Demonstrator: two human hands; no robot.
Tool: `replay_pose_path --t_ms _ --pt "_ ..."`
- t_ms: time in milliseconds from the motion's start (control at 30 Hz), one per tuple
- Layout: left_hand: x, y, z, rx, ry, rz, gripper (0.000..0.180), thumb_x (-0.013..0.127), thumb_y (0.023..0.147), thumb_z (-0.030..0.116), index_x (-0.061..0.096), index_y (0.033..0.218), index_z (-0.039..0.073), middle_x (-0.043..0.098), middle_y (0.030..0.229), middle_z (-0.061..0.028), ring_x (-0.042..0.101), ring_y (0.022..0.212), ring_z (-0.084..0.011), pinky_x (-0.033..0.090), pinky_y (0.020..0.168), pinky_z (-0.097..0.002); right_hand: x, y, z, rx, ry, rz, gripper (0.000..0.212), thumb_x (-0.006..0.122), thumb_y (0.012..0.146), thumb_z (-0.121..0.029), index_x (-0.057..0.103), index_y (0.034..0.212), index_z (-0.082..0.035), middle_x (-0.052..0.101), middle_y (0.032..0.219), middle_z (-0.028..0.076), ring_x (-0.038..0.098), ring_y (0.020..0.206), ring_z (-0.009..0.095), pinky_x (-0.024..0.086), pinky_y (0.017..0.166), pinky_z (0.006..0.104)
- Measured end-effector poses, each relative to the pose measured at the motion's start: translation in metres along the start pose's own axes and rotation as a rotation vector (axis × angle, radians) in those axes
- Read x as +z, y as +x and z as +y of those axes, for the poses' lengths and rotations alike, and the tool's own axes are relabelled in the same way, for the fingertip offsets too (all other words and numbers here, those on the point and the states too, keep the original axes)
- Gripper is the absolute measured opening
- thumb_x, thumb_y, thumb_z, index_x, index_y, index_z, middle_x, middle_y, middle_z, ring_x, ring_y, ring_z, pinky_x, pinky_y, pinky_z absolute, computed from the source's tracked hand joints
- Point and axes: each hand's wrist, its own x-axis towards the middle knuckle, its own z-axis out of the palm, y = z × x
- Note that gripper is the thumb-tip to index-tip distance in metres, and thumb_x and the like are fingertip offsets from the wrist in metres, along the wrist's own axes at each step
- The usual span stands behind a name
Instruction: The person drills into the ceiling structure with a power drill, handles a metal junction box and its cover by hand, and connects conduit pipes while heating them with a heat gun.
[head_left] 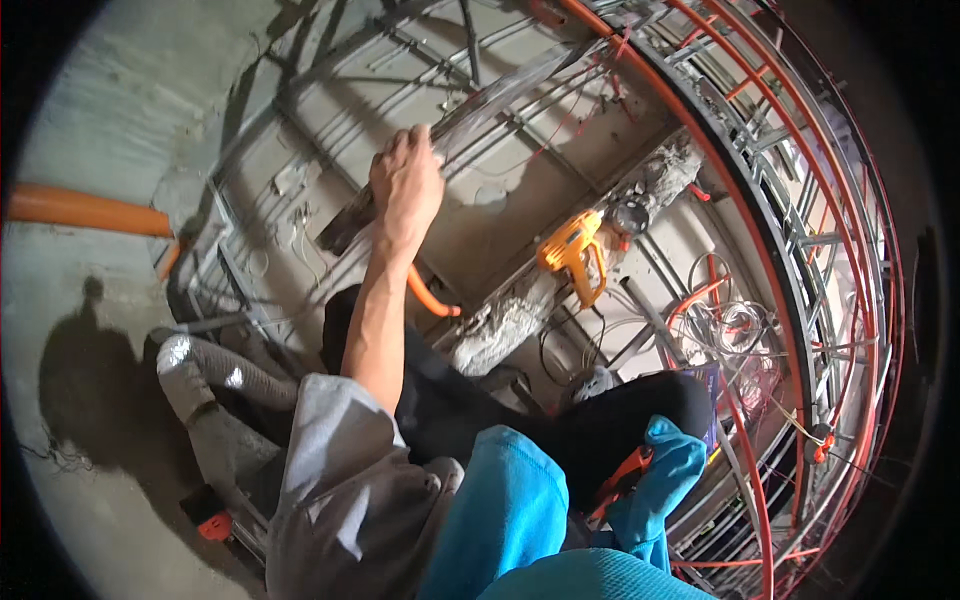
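Note:
My left hand [405, 190] is raised at arm's length and shut around a long flat grey bar [500, 95]. The bar runs slantwise from lower left to upper right above a grid of steel rebar [330, 120], and it looks blurred. A grey sleeve [340, 480] covers my upper arm. My right hand does not show. Blue cloth [510, 510] fills the lower middle, and an orange-handled tool [622, 478] sticks out beside a blue fold [668, 465]. My black-clad knee [640, 405] is bent over the rebar.
A yellow power tool [572, 250] lies on a rough concrete strip [510, 320]. Orange conduits [790, 200] curve through the rebar at right, and a coil of pale wires [735, 325] lies there. A thick orange pipe [90, 210] crosses the concrete floor [90, 400] at left.

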Motion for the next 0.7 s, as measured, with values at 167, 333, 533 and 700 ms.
replay_pose_path --t_ms 167,333,533,700 --pt "0.009 -0.001 -0.019 0.043 -0.102 0.05 0.042 0.072 0.09 0.014 0.058 0.127 0.001 0.068 0.112 -0.0195 0.066 0.103 -0.0409 0.053 0.088 -0.0483 0.102 -0.056 -0.018 -0.024 0.025 -0.186 0.054 0.066 0.094 -0.027 0.056 0.141 -0.001 0.064 0.133 0.017 0.061 0.123 0.028 0.05 0.104 0.0378" --pt "-0.002 -0.003 -0.033 -0.006 -0.239 -0.029 0.043 0.074 0.089 0.017 0.063 0.128 0.004 0.07 0.113 -0.0183 0.067 0.106 -0.0381 0.053 0.093 -0.0463 0.156 -0.105 -0.023 -0.038 0.047 -0.299 0.053 0.064 0.095 -0.025 0.056 0.141 -0.001 0.064 0.133 0.017 0.061 0.122 0.028 0.05 0.103 0.0375" --pt "-0.02 0.013 -0.057 -0.079 -0.58 -0.389 0.051 0.076 0.092 0.034 0.065 0.135 0.008 0.072 0.119 -0.0167 0.07 0.108 -0.0269 0.051 0.099 -0.0373 0.177 -0.143 -0.028 -0.025 0.042 -0.342 0.051 0.062 0.096 -0.023 0.056 0.141 -0.001 0.064 0.132 0.017 0.062 0.121 0.028 0.05 0.103 0.037" --pt "-0.036 0.004 -0.083 -0.251 -0.667 -0.348 0.08 0.054 0.092 0.077 0.07 0.126 0.006 0.074 0.104 -0.0155 0.071 0.087 -0.0218 0.054 0.081 -0.0368 0.186 -0.154 -0.034 -0.004 0.027 -0.366 0.049 0.062 0.097 -0.022 0.056 0.14 0.0 0.064 0.127 0.015 0.06 0.115 0.025 0.048 0.097 0.0351"
